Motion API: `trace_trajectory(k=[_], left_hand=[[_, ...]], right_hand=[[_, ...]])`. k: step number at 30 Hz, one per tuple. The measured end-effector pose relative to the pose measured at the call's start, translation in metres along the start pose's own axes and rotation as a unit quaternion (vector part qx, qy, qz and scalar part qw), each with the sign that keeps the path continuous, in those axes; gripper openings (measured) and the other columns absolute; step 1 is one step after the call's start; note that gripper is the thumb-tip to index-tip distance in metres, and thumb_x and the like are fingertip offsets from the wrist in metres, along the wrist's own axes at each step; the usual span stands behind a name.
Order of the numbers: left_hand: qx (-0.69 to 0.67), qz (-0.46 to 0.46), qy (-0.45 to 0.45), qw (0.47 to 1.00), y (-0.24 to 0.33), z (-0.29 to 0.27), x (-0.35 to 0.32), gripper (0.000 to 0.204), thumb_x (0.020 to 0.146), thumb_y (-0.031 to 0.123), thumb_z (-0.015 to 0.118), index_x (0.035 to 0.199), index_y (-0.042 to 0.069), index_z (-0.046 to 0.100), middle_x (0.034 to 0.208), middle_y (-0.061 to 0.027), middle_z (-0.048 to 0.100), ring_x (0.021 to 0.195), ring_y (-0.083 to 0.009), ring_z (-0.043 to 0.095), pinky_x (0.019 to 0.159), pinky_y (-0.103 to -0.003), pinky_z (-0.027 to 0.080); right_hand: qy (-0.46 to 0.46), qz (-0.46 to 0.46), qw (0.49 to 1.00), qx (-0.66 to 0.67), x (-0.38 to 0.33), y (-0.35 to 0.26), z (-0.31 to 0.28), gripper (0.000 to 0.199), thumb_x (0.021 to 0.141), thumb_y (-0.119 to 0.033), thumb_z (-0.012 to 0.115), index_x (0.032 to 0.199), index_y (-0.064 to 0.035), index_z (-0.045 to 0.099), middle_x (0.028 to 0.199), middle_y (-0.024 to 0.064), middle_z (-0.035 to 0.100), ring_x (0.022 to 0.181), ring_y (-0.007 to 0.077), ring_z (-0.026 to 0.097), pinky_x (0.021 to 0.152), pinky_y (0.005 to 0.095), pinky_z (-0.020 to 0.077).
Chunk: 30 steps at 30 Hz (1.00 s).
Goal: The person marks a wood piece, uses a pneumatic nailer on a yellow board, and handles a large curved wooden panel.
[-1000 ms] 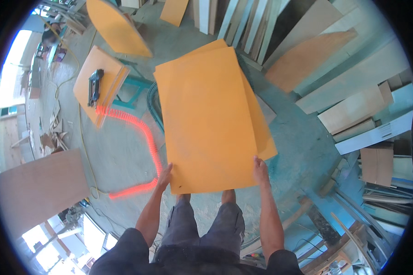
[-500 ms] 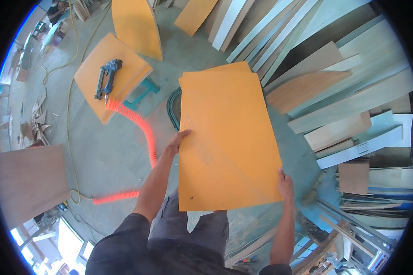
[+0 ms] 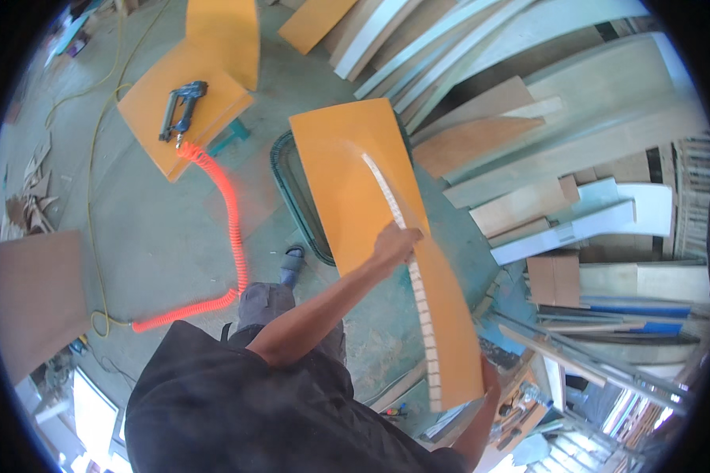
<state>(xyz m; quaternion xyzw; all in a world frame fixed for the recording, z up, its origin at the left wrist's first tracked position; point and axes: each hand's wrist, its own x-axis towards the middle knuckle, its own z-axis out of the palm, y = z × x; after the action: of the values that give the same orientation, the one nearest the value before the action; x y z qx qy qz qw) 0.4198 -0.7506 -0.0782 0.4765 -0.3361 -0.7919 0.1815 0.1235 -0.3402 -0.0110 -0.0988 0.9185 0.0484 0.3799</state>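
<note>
I hold a large orange panel (image 3: 347,181) tilted up, so its pale cut edge (image 3: 418,292) runs down the middle of the view. My left hand (image 3: 394,243) grips that raised edge about halfway along. My right hand (image 3: 489,382) holds the panel's near corner at the lower right, mostly hidden behind the board. The far end of the panel reaches over a dark oval frame (image 3: 290,197) lying on the concrete floor. My shoe (image 3: 292,264) stands beside that frame.
A nail gun (image 3: 180,109) rests on another orange board (image 3: 213,94) at the upper left, with a coiled orange air hose (image 3: 230,213) trailing across the floor. Stacked planks and boards (image 3: 528,126) fill the right side. A brown sheet (image 3: 31,299) lies at the left.
The panel has swung from lying flat in front of me to tilted on edge. My left hand has moved from the near edge up along its side, and my view has turned rightward.
</note>
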Motion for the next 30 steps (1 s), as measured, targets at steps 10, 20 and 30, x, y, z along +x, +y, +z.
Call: trace_trajectory(k=[10, 20, 30], left_hand=[[0.347, -0.083, -0.304, 0.883, -0.153, 0.213, -0.184, 0.04, 0.081, 0.023, 0.061, 0.099, -0.013, 0.061, 0.082, -0.023, 0.072, 0.074, -0.0336, 0.074, 0.07, -0.042, 0.06], [0.61, 0.016, -0.448, 0.654, -0.338, 0.237, -0.424, 0.054, 0.086, 0.023, 0.06, 0.12, -0.018, 0.05, 0.101, -0.0343, 0.069, 0.096, -0.0469, 0.071, 0.09, -0.052, 0.056], [0.671, 0.05, -0.545, 0.501, -0.393, 0.23, -0.507, 0.053, 0.089, 0.019, 0.061, 0.119, -0.022, 0.046, 0.104, -0.0403, 0.065, 0.099, -0.0485, 0.07, 0.09, -0.051, 0.057]], right_hand=[[-0.1, 0.178, 0.819, 0.536, -0.325, 0.257, 0.289, 0.063, 0.106, -0.055, 0.039, 0.125, -0.0018, 0.067, 0.101, 0.0106, 0.071, 0.088, 0.0174, 0.067, 0.076, 0.0331, 0.053], [-0.08, 0.265, 0.531, 0.801, -0.465, 0.264, 0.53, 0.04, 0.104, -0.038, 0.05, 0.12, -0.0037, 0.062, 0.083, 0.002, 0.06, 0.069, 0.0078, 0.055, 0.058, 0.0211, 0.0441], [-0.154, 0.245, 0.493, 0.82, -0.445, 0.247, 0.71, 0.067, 0.107, -0.064, 0.031, 0.141, -0.0132, 0.059, 0.117, 0.0042, 0.071, 0.099, 0.0167, 0.069, 0.081, 0.0357, 0.0573]])
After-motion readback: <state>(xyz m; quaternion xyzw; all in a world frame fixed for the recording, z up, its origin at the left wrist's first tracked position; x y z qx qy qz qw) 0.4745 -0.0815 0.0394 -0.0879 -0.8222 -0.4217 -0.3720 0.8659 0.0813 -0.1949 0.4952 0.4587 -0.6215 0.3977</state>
